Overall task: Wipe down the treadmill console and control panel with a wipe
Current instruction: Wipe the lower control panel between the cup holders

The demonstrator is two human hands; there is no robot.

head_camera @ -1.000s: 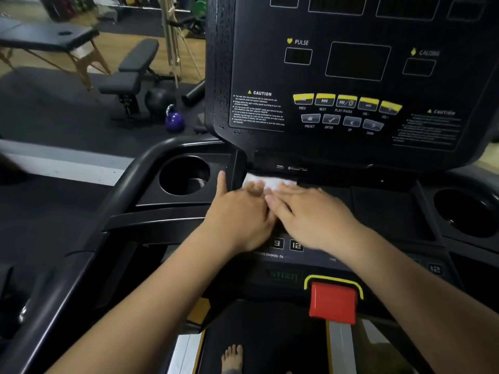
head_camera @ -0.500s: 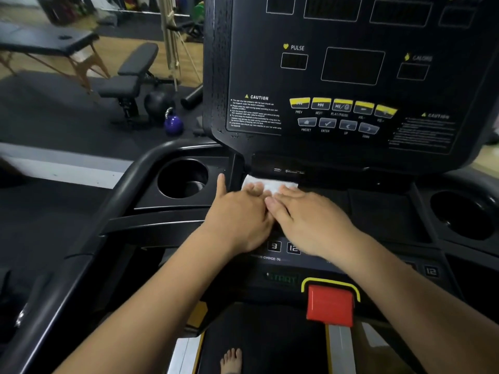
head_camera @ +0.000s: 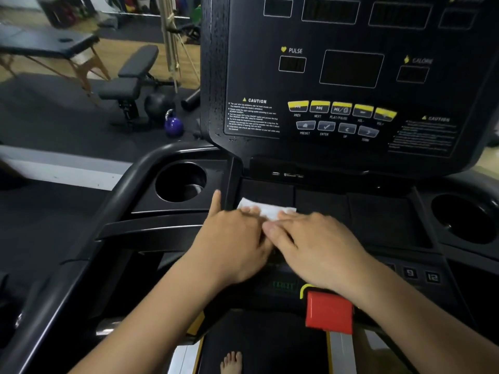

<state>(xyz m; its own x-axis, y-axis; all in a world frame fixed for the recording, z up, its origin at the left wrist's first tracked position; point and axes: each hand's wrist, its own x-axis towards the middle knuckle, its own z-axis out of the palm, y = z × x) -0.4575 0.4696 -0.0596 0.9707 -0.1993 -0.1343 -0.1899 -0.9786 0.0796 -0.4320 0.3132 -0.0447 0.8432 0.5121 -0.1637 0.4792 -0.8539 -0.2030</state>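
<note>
Far left, background: massage table [head_camera: 46, 44] on a wood floor, then a weight bench [head_camera: 129, 74], a black ball [head_camera: 158, 103] and a purple kettlebell [head_camera: 174, 125] on the dark mat.

Left cup holder [head_camera: 181, 182] sits in the treadmill's left tray, just beside the left hand's index finger, which points straight up along the divider.

Left hand [head_camera: 232, 241]: flat, palm down on the lower deck, fingers [head_camera: 251, 210] pressed together, tips resting on the near left edge of the wipe. Index finger splayed off from the rest.

Wipe [head_camera: 266, 209]: white, lying flat on the black deck just below the console's lower lip, near the USB port strip. Only its far part shows; both hands cover the rest.

Right hand [head_camera: 318, 247]: flat, palm down, touching the left hand, its fingers close together and angled left over the wipe's right part. No pinch on either hand; both press down.

Console [head_camera: 351, 76] upright above them: PULSE and CALORIE windows dark, a yellow button row, caution labels on both sides.

Below the right wrist: red safety key [head_camera: 329, 314]. Buttons marked 9 and 12 [head_camera: 421, 275] to its right.

Far right: right cup holder [head_camera: 464, 220].

Bottom centre: a bare foot [head_camera: 231, 361] on the belt.
</note>
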